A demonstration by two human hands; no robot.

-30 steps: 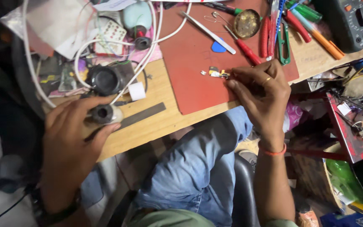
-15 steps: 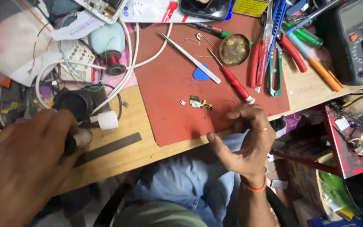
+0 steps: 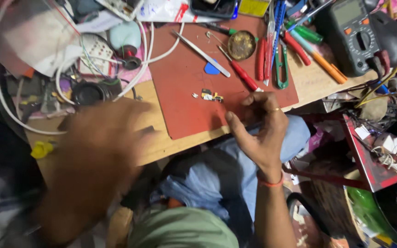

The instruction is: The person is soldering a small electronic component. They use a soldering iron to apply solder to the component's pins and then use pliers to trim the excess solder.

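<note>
Circuit piece (image 3: 212, 95) on the red mat (image 3: 184, 78), mid worktop (image 3: 313, 82).
Right hand (image 3: 258, 126) rests at the mat's near edge just right of it, fingers curled, gripping nothing visible. Left hand (image 3: 99, 151), blurred, hovers near left; its grip cannot be told. Tweezers (image 3: 201, 53) and red screwdriver (image 3: 240, 71) lie farther back.

Looks like a small electronics repair workshop. Red work mat (image 3: 184, 87) on a cluttered wooden bench (image 3: 309, 80); right of the mat, a multimeter (image 3: 352, 34); along its far edge, tweezers (image 3: 201, 53), screwdrivers (image 3: 240, 71) and white cables (image 3: 161, 46).
</note>
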